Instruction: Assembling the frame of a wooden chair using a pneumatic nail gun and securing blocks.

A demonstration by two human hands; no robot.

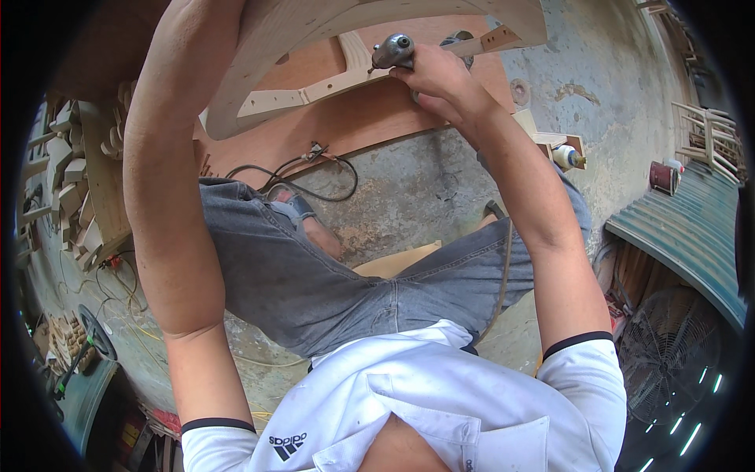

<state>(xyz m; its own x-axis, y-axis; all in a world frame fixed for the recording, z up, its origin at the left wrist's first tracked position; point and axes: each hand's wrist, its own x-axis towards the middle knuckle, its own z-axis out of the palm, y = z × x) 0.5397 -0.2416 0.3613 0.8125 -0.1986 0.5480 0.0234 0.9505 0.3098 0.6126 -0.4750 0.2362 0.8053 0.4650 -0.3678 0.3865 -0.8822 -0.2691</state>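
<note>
My right hand [442, 77] is closed around a grey metal power drill [393, 52]. A thin bit sticks out of the tool toward a pale wooden rail [330, 85] with several small holes along it. This rail belongs to a curved wooden frame [259, 59] lying over a reddish-brown board [303, 161]. The left arm [177, 157] reaches up along the frame's left side, and my left hand lies beyond the upper edge of the picture. Whether the bit touches the wood is hard to make out.
A black cable or hose [346, 193] coils by the board's near edge, close to my foot. To the right stands a small wooden box [580, 149] with a white spool. Wood pieces [75, 185] are stacked at left; a large fan [668, 338] is at lower right.
</note>
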